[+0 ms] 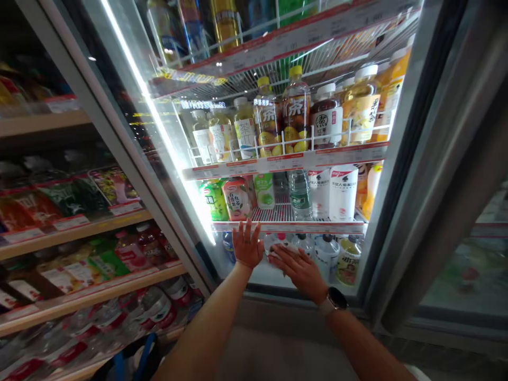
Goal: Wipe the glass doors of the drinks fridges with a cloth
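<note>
In the head view, my left hand (247, 247) lies against the glass door (254, 272) of a lit drinks cooler, its fingers spread and holding nothing. To its right, my right hand (297, 270) presses flat on the same glass, fingers stretched together over a crumpled white cloth (271, 244). Most of that cloth is hidden under the palm, and whether it is fabric or paper I cannot tell. A smartwatch (336, 298) is on my right wrist. Behind the glass, close to both hands, are bottles on the lowest level, including a clear bottle (326, 253).
Bottled drinks fill the wire shelves (286, 227) inside the cooler. A thick metal frame (432, 169) borders the door on the right. Wooden shelves (79, 288) with packed bottles stand at left. A dark bag with blue straps (147, 352) is at the lower left.
</note>
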Demonstrator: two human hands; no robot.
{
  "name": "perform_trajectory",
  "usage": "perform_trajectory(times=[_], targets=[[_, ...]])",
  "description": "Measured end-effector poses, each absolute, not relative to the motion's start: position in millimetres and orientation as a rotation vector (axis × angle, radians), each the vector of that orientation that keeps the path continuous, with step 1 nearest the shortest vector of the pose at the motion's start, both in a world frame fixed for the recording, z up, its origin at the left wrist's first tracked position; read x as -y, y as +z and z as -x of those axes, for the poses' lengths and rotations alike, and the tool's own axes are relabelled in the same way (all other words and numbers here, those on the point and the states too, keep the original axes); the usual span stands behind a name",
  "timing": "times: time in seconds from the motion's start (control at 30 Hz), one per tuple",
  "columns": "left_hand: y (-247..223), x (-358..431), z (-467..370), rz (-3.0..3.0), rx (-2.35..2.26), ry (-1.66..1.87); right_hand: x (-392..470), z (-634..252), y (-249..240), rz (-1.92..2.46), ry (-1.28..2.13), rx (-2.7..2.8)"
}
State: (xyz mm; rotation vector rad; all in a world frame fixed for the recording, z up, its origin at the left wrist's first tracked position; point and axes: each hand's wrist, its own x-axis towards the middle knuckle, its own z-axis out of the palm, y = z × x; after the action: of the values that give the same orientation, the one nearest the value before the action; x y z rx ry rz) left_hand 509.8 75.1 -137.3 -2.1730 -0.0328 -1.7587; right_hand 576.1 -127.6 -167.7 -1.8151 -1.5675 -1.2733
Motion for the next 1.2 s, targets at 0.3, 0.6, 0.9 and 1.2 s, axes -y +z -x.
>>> perform_trajectory(times=[0.3,0.6,0.9,1.2], targets=[[-138.8,-75.1,-511.8,2.174,0.024,-1.784,185.5,-615.5,-113.1,1.729,-1.426,0.812],[-138.8,-73.6,-510.8,2.151,0.051,-1.766,170.5,-615.4,-117.5,1.509,-1.464,0.541],[-140.6,-76.4,-510.9,2.153,0.054,-1.758,94.5,-560.8,-167.3,1.700,-1.278,1.172],[-141.2,-78.7,-510.7,2.191,0.030,-1.766,116.2,-570.3,-166.8,1.794,-1.272,1.520]])
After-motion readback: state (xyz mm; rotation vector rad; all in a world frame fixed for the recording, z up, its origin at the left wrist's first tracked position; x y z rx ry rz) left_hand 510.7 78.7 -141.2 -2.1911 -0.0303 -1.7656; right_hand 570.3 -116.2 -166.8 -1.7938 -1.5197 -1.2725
